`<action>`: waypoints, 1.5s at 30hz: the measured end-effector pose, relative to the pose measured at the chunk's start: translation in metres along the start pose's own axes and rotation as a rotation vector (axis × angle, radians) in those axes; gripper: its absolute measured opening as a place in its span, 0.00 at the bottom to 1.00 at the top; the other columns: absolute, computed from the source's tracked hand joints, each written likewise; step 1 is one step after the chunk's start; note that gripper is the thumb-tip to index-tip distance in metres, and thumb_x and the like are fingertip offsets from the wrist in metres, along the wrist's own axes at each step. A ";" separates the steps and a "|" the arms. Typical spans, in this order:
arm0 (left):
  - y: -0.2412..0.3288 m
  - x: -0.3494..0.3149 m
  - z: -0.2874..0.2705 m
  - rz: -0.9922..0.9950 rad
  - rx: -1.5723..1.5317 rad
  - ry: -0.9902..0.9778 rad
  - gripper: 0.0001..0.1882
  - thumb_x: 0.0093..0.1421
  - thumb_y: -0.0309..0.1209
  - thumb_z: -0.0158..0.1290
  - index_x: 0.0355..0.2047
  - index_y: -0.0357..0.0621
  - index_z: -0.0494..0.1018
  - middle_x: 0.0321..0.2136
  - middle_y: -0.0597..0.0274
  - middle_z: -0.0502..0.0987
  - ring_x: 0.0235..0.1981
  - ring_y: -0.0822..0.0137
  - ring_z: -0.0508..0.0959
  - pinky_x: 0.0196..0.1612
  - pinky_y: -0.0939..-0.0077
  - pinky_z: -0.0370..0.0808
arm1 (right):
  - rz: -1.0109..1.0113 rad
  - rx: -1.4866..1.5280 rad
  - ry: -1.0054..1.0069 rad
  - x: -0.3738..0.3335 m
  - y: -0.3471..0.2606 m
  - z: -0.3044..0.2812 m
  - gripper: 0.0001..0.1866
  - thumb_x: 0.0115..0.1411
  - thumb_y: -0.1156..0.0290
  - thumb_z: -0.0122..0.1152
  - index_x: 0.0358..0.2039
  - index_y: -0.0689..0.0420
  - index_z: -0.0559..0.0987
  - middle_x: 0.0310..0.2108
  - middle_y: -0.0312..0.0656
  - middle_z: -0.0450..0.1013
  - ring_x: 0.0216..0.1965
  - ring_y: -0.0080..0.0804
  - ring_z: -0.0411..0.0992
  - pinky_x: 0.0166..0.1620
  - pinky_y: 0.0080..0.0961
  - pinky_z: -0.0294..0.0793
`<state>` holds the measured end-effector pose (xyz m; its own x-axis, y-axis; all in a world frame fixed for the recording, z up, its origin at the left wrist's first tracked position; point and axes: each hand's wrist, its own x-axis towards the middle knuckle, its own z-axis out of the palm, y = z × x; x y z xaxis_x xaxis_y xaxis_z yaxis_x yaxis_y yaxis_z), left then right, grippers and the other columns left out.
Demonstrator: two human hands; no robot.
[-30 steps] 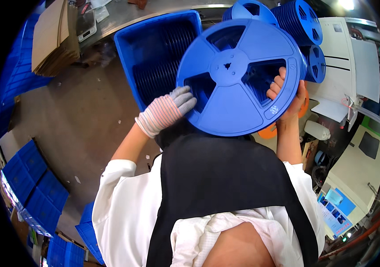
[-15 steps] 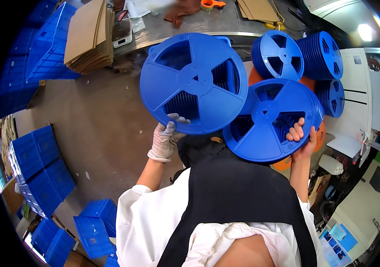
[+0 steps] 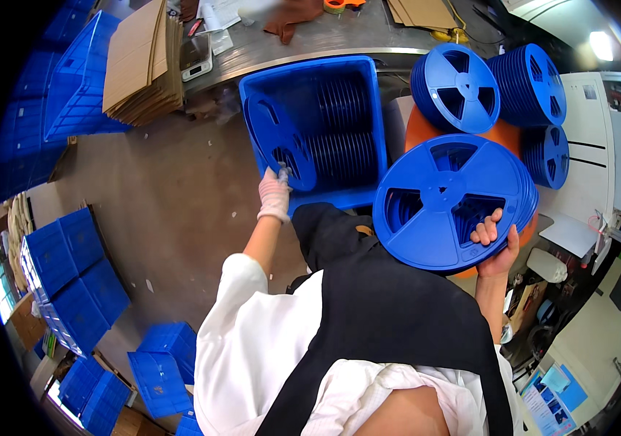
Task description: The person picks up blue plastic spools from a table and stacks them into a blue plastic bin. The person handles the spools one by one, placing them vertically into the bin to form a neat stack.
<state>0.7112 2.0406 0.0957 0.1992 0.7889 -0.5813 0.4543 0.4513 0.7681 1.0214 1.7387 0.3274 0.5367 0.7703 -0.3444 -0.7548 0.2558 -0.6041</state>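
Observation:
My left hand point(image 3: 275, 193), in a pale glove, grips the edge of a single blue plastic reel point(image 3: 280, 142). That reel is tilted inside the left part of a blue crate point(image 3: 313, 65). To its right in the crate, several reels point(image 3: 343, 156) stand on edge in two rows. My bare right hand point(image 3: 494, 242) is closed around the lower right of a stack of blue reels point(image 3: 446, 190), its fingers reaching through a window of the front reel. This stack is held in front of my black apron, right of the crate.
Beyond the held stack, more reel stacks point(image 3: 463, 87) rest by an orange surface point(image 3: 418, 132). A grey metal table point(image 3: 281, 43) runs along the far side, with flattened cardboard point(image 3: 139, 65) at its left end. Blue crates point(image 3: 70, 272) stand at the left, and a white machine cabinet point(image 3: 583, 116) at the right.
My left hand has lowered the single reel from above the crate into its left part, uncovering the rows inside. My right hand keeps its stack, shifted slightly right.

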 end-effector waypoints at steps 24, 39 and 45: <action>0.002 0.070 0.122 0.012 0.616 -0.118 0.41 0.59 0.42 0.56 0.68 0.45 0.51 0.54 0.38 0.71 0.55 0.42 0.72 0.57 0.59 0.69 | -0.099 0.033 0.065 -0.039 0.001 -0.021 0.20 0.61 0.55 0.58 0.42 0.58 0.68 0.22 0.35 0.63 0.24 0.27 0.65 0.35 0.29 0.67; 0.136 -0.096 0.097 1.654 0.790 -0.835 0.25 0.40 0.33 0.61 0.42 0.45 0.72 0.51 0.53 0.72 0.59 0.50 0.68 0.64 0.46 0.62 | -0.124 0.305 -0.329 -0.021 -0.012 -0.017 0.18 0.60 0.57 0.62 0.34 0.56 0.65 0.16 0.31 0.64 0.16 0.21 0.65 0.26 0.22 0.65; 0.126 -0.094 0.086 1.667 0.727 -0.757 0.20 0.45 0.29 0.58 0.41 0.41 0.72 0.48 0.51 0.73 0.55 0.46 0.71 0.54 0.56 0.75 | -0.087 0.280 -0.302 -0.014 -0.014 -0.026 0.21 0.62 0.53 0.59 0.40 0.58 0.66 0.20 0.32 0.65 0.21 0.22 0.66 0.30 0.25 0.66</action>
<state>0.8247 1.9874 0.2240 0.9090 -0.2231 0.3521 -0.3750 -0.8065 0.4570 1.0346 1.7092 0.3218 0.4997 0.8648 -0.0497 -0.8071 0.4441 -0.3890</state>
